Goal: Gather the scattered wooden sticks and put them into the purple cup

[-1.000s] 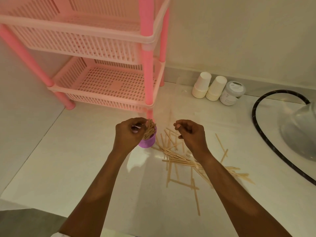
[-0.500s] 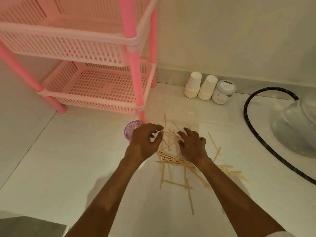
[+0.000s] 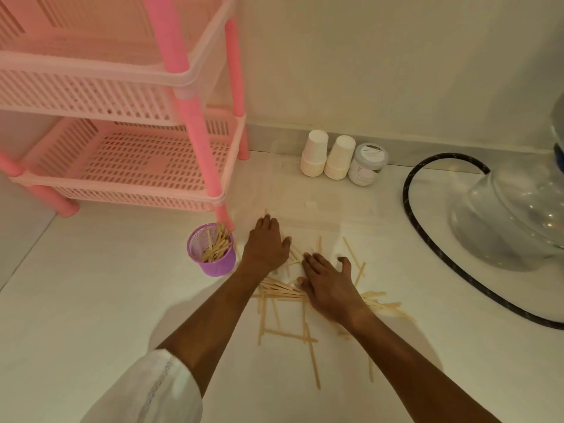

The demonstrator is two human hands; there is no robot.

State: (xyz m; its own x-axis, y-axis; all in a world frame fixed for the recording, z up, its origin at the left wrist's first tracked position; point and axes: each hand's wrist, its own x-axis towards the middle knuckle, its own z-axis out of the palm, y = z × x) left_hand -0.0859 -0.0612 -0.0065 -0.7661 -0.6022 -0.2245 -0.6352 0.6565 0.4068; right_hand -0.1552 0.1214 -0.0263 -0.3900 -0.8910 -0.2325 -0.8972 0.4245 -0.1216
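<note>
The wooden sticks (image 3: 283, 293) lie mostly loose in a crossed scatter on the white surface (image 3: 91, 300), towards its middle and well short of the far edge along the wall; several lie singly on the near side of the heap. The purple cup (image 3: 213, 264) stands upright just left of the scatter, beside the front leg of the pink rack (image 3: 195, 117), and holds a modest bundle of sticks leaning against its right wall. The left hand (image 3: 267, 244) lies palm down on the far-left part of the scatter, near the cup, fingers extended and holding nothing that can be seen. The right hand (image 3: 328, 282) rests flat on the middle of the heap with fingers spread wide, apparently raking sticks together. Assessment: the task is partly done; by appearance the larger share is yet to be collected, including the outlying sticks. Against the far wall stand two stacks of paper cups (image 3: 314, 154) and a lidded jar (image 3: 367, 166); a black hose (image 3: 427, 227) and a glass vessel (image 3: 512, 218) occupy the right side.
</note>
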